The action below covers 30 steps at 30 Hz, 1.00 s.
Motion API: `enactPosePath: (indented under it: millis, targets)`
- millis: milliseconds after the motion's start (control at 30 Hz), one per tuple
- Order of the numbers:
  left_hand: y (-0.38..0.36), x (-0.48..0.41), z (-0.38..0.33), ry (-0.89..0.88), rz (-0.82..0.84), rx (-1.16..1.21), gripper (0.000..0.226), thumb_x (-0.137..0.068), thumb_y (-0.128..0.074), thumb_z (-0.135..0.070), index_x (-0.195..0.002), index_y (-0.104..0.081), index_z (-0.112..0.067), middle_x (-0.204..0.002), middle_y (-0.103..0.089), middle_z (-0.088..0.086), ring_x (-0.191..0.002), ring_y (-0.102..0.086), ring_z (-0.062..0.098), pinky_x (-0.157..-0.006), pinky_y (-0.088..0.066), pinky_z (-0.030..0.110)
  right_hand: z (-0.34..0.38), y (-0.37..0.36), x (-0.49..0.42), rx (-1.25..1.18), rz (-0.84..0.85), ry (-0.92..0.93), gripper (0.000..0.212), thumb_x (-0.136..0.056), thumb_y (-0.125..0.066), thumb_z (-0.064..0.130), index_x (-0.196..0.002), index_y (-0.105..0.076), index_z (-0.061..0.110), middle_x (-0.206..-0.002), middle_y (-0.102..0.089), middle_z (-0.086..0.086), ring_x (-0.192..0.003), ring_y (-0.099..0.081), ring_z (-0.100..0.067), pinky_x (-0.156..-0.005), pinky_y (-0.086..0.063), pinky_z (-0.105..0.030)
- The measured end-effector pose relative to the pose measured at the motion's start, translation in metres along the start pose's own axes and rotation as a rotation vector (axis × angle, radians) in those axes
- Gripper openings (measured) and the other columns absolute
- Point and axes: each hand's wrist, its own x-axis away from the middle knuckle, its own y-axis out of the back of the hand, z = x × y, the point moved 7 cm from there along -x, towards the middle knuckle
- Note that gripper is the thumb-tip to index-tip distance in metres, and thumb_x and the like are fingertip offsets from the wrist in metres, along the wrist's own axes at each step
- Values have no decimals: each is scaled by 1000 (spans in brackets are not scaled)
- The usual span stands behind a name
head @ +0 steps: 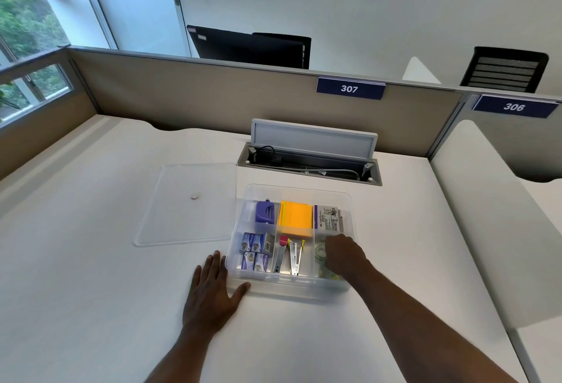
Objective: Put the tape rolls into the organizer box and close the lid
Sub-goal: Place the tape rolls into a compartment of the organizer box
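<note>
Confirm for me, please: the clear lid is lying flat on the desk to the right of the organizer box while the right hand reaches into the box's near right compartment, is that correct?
Not quite. The head view shows the clear lid flat on the desk to the left of the organizer box, not the right. The rest holds: the right hand reaches into its near right compartment, at the tape rolls.

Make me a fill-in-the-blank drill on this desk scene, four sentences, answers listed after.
1. The lid lies flat on the desk to the ___ of the box.
2. The right hand reaches into the box's near-___ compartment, onto the tape rolls.
3. The left hand lies flat on the ___ beside the box.
4. The sticky notes in the far middle compartment are ___.

Answers: left; right; desk; orange
</note>
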Motion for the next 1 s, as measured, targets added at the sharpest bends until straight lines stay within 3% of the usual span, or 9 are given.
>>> enactPosePath:
  millis: [333, 633, 867, 1000]
  targets:
    - [0, 1, -1, 3, 0, -4, 96, -80, -15, -78, -150, -15, -12, -160, -15, 6, -148, -7, 17, -120, -4, 37, 8, 16, 0, -75, -168, -25, 26, -87, -56, 25, -109, -57, 10, -111, -66, -10, -102, -62, -28, -84, -54, -37]
    - [4, 2, -3, -9, -9, 22, 97, -79, -14, -78, -150, -18, -11, -159, -17, 7, -147, -9, 19, -120, -6, 38, 7, 2, 1, -326, -115, 0, 38, -85, -64, 24, -115, -50, 6, -117, -61, -15, -103, -60, -27, -88, -50, -34]
    - [4, 2, -3, -10, -7, 11, 98, -79, -12, -79, -149, -18, -11, -159, -16, 7, -148, -9, 19, -120, -6, 38, 6, -2, 7, -358, -136, 20, 48, -82, -69, 32, -118, -49, 6, -116, -63, -16, -105, -61, -29, -92, -51, -36]
    - [3, 2, -2, -7, -4, 8, 96, -80, -15, -78, -149, -18, -12, -159, -17, 6, -148, -8, 18, -120, -6, 38, 5, -3, 7, -370, -146, -12, 46, -84, -66, 26, -120, -46, 6, -120, -60, -16, -108, -60, -30, -94, -51, -38]
